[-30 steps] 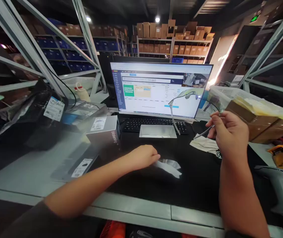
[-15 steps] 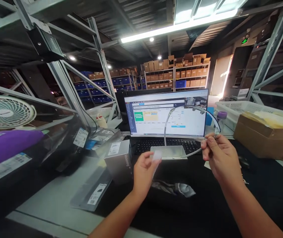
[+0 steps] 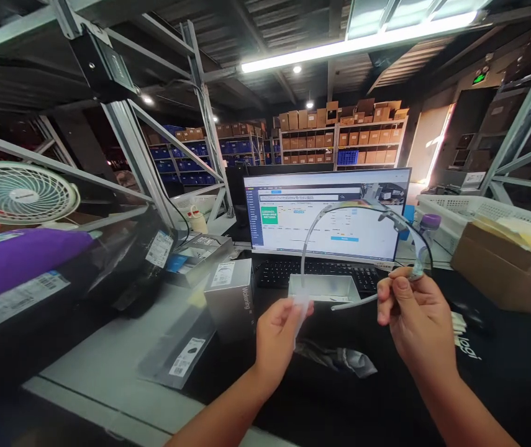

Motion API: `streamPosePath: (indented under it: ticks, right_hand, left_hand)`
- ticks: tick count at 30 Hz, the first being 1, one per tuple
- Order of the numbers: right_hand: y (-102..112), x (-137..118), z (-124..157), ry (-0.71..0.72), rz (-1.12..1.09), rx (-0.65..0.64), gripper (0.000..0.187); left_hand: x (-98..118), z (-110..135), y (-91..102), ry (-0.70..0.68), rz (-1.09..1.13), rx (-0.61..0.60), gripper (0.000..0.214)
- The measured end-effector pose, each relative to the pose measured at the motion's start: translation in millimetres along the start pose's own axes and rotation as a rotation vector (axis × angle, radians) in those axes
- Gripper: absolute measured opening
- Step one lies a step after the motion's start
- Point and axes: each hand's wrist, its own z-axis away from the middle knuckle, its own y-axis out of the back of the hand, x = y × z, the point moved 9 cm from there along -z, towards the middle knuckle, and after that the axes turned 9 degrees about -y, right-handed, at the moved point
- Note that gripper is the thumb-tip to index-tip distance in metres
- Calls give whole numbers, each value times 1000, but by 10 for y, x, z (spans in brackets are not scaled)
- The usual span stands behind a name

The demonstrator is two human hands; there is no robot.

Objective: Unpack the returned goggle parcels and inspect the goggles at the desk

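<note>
My left hand (image 3: 275, 341) pinches a small whitish translucent strip (image 3: 301, 318) between thumb and fingers. Closed fingers of my right hand (image 3: 418, 323) hold a thin, pale curved band (image 3: 308, 233), which arcs up in front of the monitor (image 3: 293, 239). A darker strand runs along its right side; its exact kind I cannot tell. Behind my left hand an open silvery box tray (image 3: 340, 292) rests before the keyboard (image 3: 277, 274). A grey printed box (image 3: 230, 304) stands to the left. Below the hands lies a crumpled grey plastic wrapper (image 3: 356, 362).
A flat grey package (image 3: 176, 354) lies left of the black mat. Black and purple parcels (image 3: 23, 264) and a fan (image 3: 23, 194) take up the far left. To the right are a cardboard box (image 3: 502, 273), a white basket (image 3: 456, 217) and a purple-capped bottle (image 3: 429, 226).
My view has turned slightly left, so the scene shifts right. The whitish strip now shows longer below my left fingers. The band's lower end has come away from the silvery tray's edge.
</note>
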Motion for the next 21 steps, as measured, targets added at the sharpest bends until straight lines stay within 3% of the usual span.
streamPosePath:
  ticks: [5, 9, 13, 17, 21]
  right_hand:
    - [-137, 128, 4, -62, 92, -99, 19]
    - [-375, 328, 56, -183, 263, -351, 25]
    - [-409, 406, 83, -129, 530, -442, 23]
    - [-379, 390, 53, -16, 725, -441, 24]
    - [-302, 232, -7, 146, 799, -291, 23]
  left_hand:
    - [55, -1, 86, -17, 57, 108, 37]
    - [67, -38, 249, 11, 166, 267, 43]
    - [129, -78, 406, -6, 182, 345, 42]
    - [366, -52, 499, -170, -55, 307, 37]
    - [780, 92, 419, -549, -429, 226, 29]
